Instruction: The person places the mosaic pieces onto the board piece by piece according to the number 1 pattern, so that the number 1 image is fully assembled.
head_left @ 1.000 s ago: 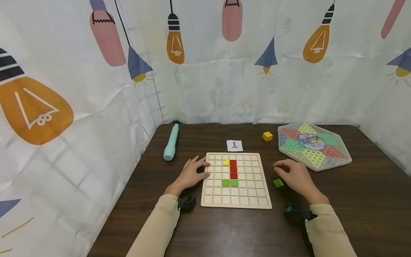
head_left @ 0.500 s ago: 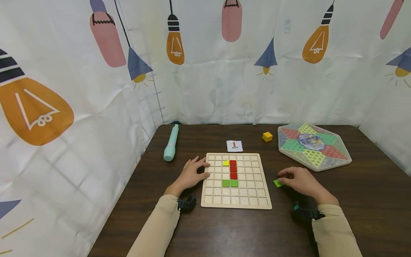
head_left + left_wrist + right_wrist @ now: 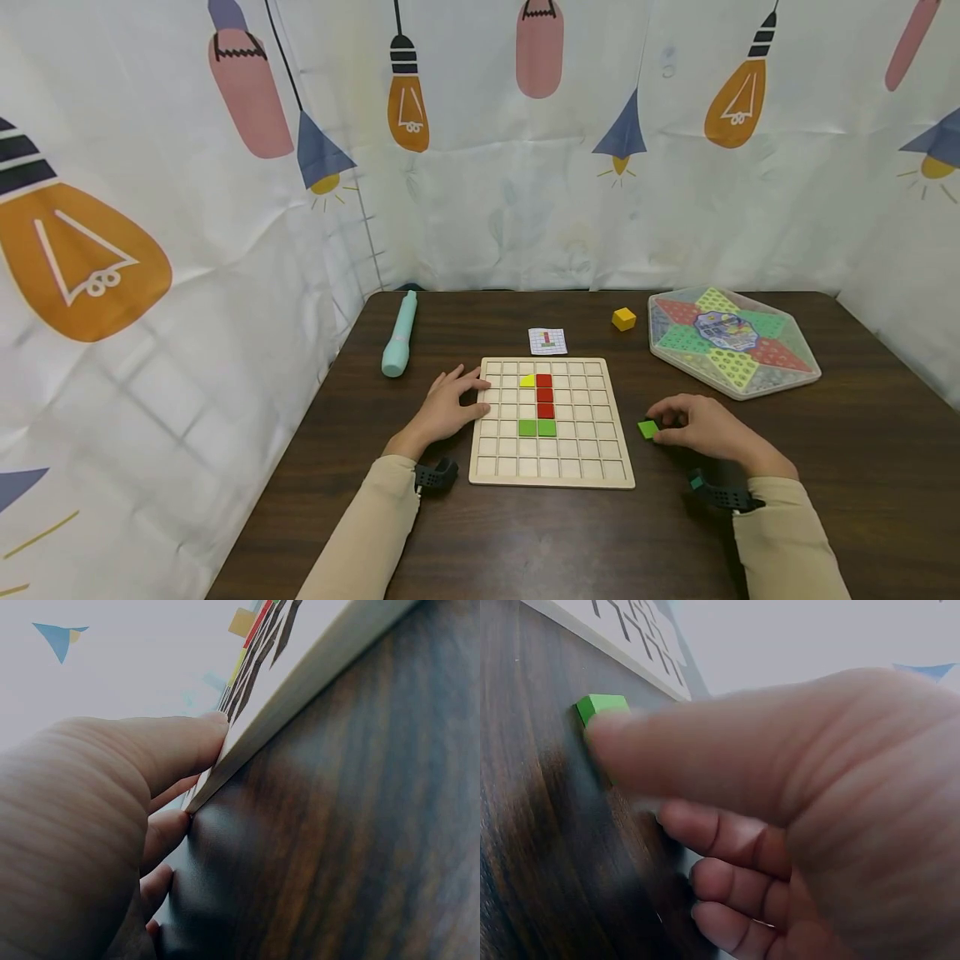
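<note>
Looking down from the head camera, I see a dark wooden table (image 3: 525, 542) walled in by white curtains (image 3: 525, 208) printed with lamps and bulbs. My right hand (image 3: 701, 427) is curled, thumb and fingertips pinching a small green tile (image 3: 647, 429) that lies flat on the table just right of the wooden grid board (image 3: 553, 467). The tile is square, with no long axis, one corner turned toward the board. My left hand (image 3: 448, 410) rests open, fingers relaxed against the board's left edge. The right wrist view shows my thumb (image 3: 705, 750) touching the tile's edge (image 3: 600, 705); the left wrist view shows fingertips (image 3: 214, 724) meeting the board's rim (image 3: 300, 682), which the head view cannot resolve.
</note>
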The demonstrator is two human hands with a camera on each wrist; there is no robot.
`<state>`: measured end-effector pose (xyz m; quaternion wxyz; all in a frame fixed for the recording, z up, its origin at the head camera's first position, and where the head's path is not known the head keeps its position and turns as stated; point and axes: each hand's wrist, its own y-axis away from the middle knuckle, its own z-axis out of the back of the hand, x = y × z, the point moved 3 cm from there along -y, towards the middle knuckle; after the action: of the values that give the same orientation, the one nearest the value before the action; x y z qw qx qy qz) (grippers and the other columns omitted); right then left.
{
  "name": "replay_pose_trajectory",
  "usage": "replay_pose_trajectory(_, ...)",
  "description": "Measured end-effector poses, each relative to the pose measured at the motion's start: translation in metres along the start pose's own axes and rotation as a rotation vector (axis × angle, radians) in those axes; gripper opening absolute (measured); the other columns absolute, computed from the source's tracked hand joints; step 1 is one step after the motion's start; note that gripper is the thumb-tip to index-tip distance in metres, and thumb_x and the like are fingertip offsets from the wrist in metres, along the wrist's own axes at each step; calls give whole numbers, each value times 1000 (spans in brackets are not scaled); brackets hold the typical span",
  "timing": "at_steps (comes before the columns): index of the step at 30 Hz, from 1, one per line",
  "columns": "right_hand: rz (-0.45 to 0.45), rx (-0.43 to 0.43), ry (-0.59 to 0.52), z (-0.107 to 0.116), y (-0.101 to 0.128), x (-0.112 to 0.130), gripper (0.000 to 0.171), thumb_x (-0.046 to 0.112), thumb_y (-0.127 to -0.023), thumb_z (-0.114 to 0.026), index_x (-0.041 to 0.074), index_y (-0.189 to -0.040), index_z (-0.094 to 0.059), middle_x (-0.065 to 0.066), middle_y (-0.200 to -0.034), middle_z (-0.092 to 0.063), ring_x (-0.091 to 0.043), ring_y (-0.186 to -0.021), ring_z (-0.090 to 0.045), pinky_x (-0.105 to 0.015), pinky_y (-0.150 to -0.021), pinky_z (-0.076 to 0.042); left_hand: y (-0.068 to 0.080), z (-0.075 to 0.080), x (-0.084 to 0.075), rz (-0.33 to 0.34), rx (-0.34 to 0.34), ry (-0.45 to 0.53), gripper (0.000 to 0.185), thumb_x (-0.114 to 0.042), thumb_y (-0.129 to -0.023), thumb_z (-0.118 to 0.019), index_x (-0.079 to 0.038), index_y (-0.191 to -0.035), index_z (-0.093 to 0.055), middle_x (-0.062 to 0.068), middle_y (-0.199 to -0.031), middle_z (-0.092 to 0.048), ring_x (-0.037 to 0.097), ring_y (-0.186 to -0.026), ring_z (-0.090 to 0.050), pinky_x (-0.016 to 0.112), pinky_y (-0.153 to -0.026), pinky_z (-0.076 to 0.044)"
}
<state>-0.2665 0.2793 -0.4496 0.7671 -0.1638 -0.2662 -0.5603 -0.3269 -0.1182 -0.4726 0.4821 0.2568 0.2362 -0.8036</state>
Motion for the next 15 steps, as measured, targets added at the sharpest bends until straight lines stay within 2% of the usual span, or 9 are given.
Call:
replay_pose_trajectory(9,-11,-39,38,-4,-3,0,25,19,-82,-78,13,-106,-71,0,-89,-61,-16,-77,-51,-33,-66,-46,-2,-1,0,39,21,-1,40,-26,-93,-68,-14,-131,-63,7,-156,-35,31,-149,-17,52,-120,-3)
replay_pose_trajectory(15,2,-49,54,-6,-6,3,27,20,-82,-79,13,-108,-72,1,-88,-61,-15,-76,-51,-33,-66,-45,-2,-1,1,50,18,0,40,-27,-93,-68,-15,-131,-63,6,-156,-36,29,-149,-17,52,-121,-3)
